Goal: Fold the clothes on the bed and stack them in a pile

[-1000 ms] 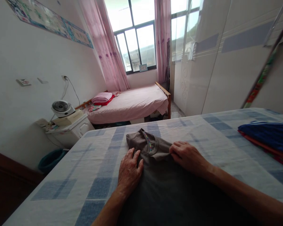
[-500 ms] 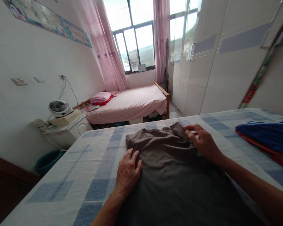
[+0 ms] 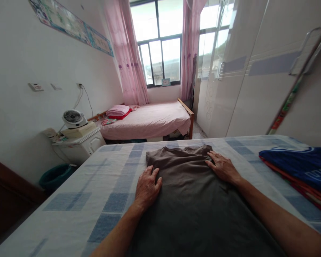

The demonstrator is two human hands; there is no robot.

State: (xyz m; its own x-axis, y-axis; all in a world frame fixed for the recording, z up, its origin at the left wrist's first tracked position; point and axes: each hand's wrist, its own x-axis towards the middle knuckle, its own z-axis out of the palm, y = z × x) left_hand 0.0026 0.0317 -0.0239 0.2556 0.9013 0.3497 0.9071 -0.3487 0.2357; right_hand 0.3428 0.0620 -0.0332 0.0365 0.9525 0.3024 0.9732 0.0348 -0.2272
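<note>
See blue-and-white checked bedspread (image 3: pixel 77 182) up front. Have dark grey T-shirt (image 3: pixel 192 200) spread on it, neckline at far end. See folded clothes (image 3: pixel 296 160) at right. Rest hands apart, fingers extended, on T-shirt edges: left hand (image 3: pixel 147 185) at left, right hand (image 3: pixel 223 167) at upper right.

A white sheet (image 3: pixel 115 201) with blue blocks is covering the bed (image 3: pixel 72 228), its pattern showing on both sides of the shirt (image 3: pixel 192 200). The dark shirt is lying spread out on the sheet, its collar end pointing toward the bed's far edge. Right of the shirt and apart from it, folded clothes (image 3: pixel 301 171) are resting in a pile, a blue garment (image 3: pixel 287 159) with white lettering topping red and orange layers.
</note>
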